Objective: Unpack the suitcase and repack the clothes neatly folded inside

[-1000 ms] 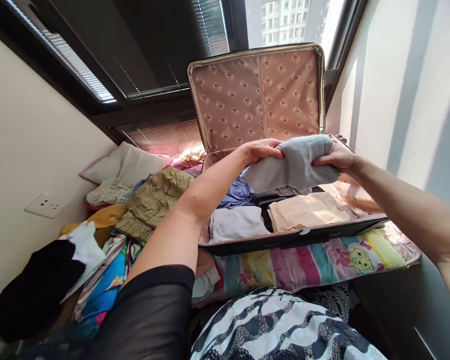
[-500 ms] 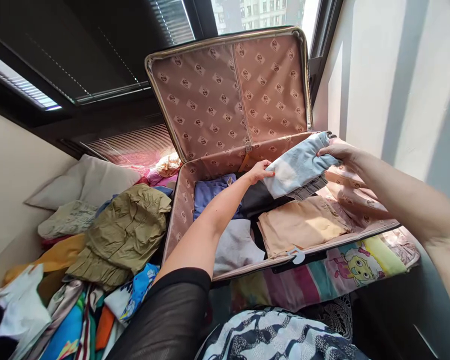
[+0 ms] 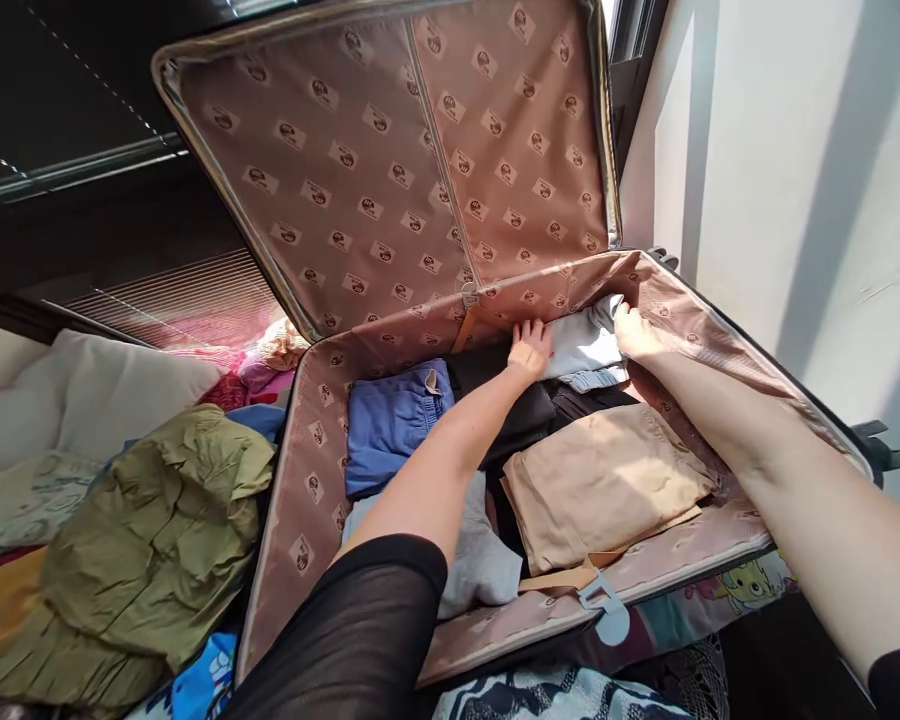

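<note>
An open suitcase (image 3: 300, 480) with patterned brown lining lies on the bed, its lid (image 3: 390, 160) standing up. A folded light grey garment (image 3: 586, 345) sits in the far right corner of the case. My left hand (image 3: 529, 347) presses on its left side with fingers curled. My right hand (image 3: 634, 330) holds its right edge against the case wall. Folded clothes fill the case: a blue piece (image 3: 390, 420), a tan piece (image 3: 607, 480), a pale grey piece (image 3: 480, 565) and dark items (image 3: 517, 415).
An olive green garment (image 3: 150, 540) tops a heap of loose clothes left of the case. White pillows (image 3: 82, 395) lie behind it. A white wall (image 3: 795, 180) runs close along the right. A strap with a clip (image 3: 600, 595) hangs at the case's front edge.
Both hands have lowered the light grey garment from above the case into its far right corner. The view has moved closer to the suitcase.
</note>
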`<act>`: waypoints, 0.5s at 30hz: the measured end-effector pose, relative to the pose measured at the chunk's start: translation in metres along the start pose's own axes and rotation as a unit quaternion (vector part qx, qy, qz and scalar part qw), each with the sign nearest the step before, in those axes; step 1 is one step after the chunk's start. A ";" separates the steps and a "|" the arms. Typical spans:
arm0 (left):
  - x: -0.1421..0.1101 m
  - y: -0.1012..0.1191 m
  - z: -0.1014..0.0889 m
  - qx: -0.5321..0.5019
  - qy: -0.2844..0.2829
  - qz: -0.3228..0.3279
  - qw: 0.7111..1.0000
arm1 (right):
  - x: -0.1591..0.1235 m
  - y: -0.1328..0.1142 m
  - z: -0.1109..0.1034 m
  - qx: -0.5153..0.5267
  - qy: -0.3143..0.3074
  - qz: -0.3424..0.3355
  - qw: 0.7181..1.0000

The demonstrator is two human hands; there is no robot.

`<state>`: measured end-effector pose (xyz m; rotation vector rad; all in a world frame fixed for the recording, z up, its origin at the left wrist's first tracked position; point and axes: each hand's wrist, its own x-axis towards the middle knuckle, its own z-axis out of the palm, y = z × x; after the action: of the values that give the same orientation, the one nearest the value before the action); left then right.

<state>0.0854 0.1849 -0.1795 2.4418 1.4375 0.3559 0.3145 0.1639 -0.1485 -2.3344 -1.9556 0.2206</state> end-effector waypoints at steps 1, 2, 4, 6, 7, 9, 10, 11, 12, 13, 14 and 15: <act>-0.004 0.001 0.002 0.040 -0.011 0.025 0.999 | -0.002 -0.002 0.002 -0.013 0.010 -0.016 1.000; -0.007 0.002 0.003 0.065 -0.027 0.044 0.997 | -0.004 -0.003 0.003 -0.022 0.019 -0.031 0.999; -0.011 0.006 0.004 0.078 -0.078 0.047 0.993 | -0.005 -0.006 0.004 -0.032 0.041 -0.077 0.996; -0.012 0.010 0.006 0.060 -0.144 0.014 0.988 | -0.003 -0.006 0.008 -0.047 0.061 -0.156 0.985; -0.011 0.012 0.009 0.051 -0.173 -0.002 0.984 | -0.001 -0.004 0.012 -0.058 0.062 -0.203 0.976; -0.008 0.015 0.015 0.046 -0.207 -0.022 0.977 | 0.003 0.000 0.024 -0.080 0.039 -0.262 0.961; -0.005 0.016 0.019 0.049 -0.214 -0.025 0.975 | 0.006 0.003 0.032 -0.087 0.017 -0.255 0.963; -0.003 0.017 0.022 0.055 -0.218 -0.025 0.974 | 0.009 0.006 0.041 -0.088 -0.004 -0.226 0.970; -0.001 0.017 0.025 0.060 -0.218 -0.026 0.974 | 0.012 0.008 0.049 -0.084 -0.023 -0.186 0.979; 0.000 0.019 0.027 0.063 -0.217 -0.029 0.974 | 0.014 0.009 0.055 -0.079 -0.039 -0.145 0.985; 0.000 0.021 0.028 0.063 -0.214 -0.034 0.974 | 0.015 0.009 0.059 -0.075 -0.050 -0.119 0.989; -0.001 0.024 0.028 0.061 -0.206 -0.040 0.976 | 0.014 0.008 0.061 -0.074 -0.058 -0.106 0.990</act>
<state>0.1139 0.1695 -0.1965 2.3543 1.3961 -0.2536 0.3145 0.1748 -0.2111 -2.2188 -2.3322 0.2074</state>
